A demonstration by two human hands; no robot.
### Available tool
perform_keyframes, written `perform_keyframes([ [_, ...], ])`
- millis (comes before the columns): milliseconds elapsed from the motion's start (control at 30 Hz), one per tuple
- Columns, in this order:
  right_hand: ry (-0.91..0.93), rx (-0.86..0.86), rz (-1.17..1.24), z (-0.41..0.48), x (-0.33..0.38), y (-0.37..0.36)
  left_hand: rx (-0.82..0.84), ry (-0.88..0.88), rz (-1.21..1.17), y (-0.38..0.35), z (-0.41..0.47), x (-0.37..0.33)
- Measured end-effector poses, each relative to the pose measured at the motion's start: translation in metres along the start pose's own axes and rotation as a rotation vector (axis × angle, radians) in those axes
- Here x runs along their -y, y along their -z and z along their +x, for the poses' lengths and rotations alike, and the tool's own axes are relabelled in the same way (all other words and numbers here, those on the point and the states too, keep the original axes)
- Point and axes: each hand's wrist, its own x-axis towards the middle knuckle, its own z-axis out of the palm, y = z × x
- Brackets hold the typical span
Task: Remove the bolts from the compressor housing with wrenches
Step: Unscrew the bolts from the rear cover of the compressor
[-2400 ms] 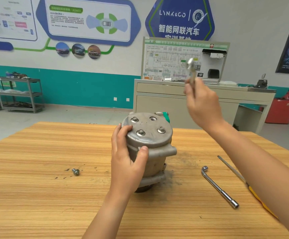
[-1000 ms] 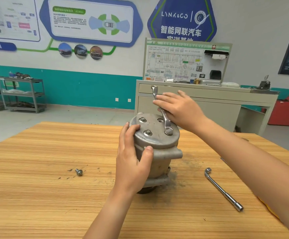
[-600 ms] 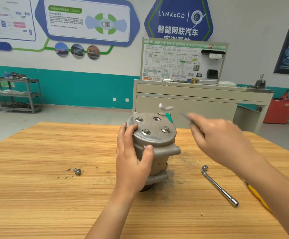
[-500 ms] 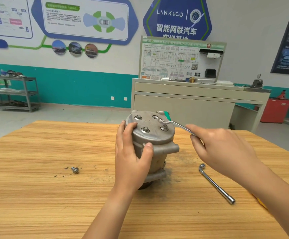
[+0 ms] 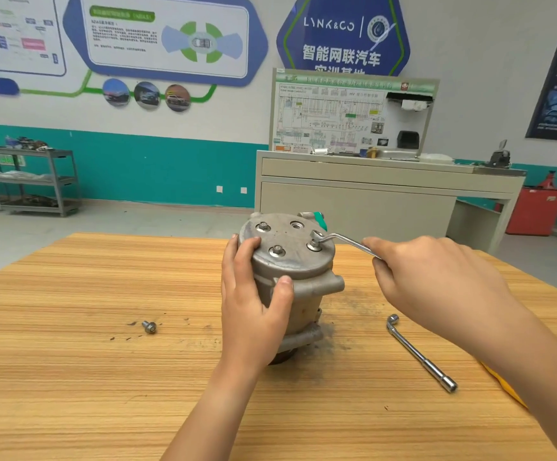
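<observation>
Housing [image 5: 300, 277]: upright on end on table [image 5: 71, 377], long axis vertical, bolted cap [image 5: 290, 261] facing up. Nearest, left hand [image 5: 254, 314] wrapped round housing's near-left side, bracing. Left of housing, loose bolt [image 5: 149, 327]; right of it, socket wrench [image 5: 420, 352] lying idle. Right hand [image 5: 436, 284], right of housing, gripping wrench [image 5: 343, 242], handle running rightward from right bolt [image 5: 313, 245] on cap; seating of head unclear. Step judged: loosening that bolt. Next: seat head square, swing anticlockwise, hold housing against twist. Two more bolts [image 5: 277, 251] on cap; far hole [image 5: 295, 224] empty.

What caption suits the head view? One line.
Left hand grips the compressor housing; right hand holds a wrench at a top bolt.
</observation>
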Motion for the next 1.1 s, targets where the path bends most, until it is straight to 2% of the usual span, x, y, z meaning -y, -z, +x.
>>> perform_keyframes([
  [200,0.095,0.174,-0.243,-0.007,0.021,0.011,0.001,-0.001,0.002,-0.001,0.000,0.000],
  [367,0.081,0.110,-0.297,-0.009,0.026,0.012,-0.008,0.005,-0.003,-0.001,0.000,0.003],
  [400,0.048,0.085,-0.261,-0.011,0.021,0.010,-0.009,0.012,-0.011,0.000,0.000,0.004],
  [500,0.070,-0.258,0.024,-0.007,-0.007,-0.018,0.006,0.017,-0.030,0.003,0.002,0.006],
  [633,0.125,-0.423,0.167,0.029,-0.027,-0.059,0.026,-0.017,-0.024,0.002,0.006,0.004],
  [700,0.095,-0.415,0.148,0.057,-0.026,-0.073,0.026,-0.007,-0.026,0.000,0.006,0.003],
  [833,0.179,-0.226,0.232,0.111,-0.012,-0.085,0.031,0.006,-0.007,-0.007,0.006,0.002],
  [933,0.269,-0.250,0.186,0.127,-0.004,-0.085,0.034,0.003,0.011,-0.009,0.007,0.000],
  [1000,0.109,-0.318,0.290,0.121,-0.006,-0.076,0.029,0.005,0.003,-0.006,0.006,0.001],
  [1067,-0.129,-0.373,0.532,0.109,-0.012,-0.064,0.018,0.012,-0.009,-0.005,0.004,0.001],
  [1100,-0.175,-0.382,0.623,0.100,-0.014,-0.056,0.016,0.016,-0.007,-0.004,0.004,0.002],
])
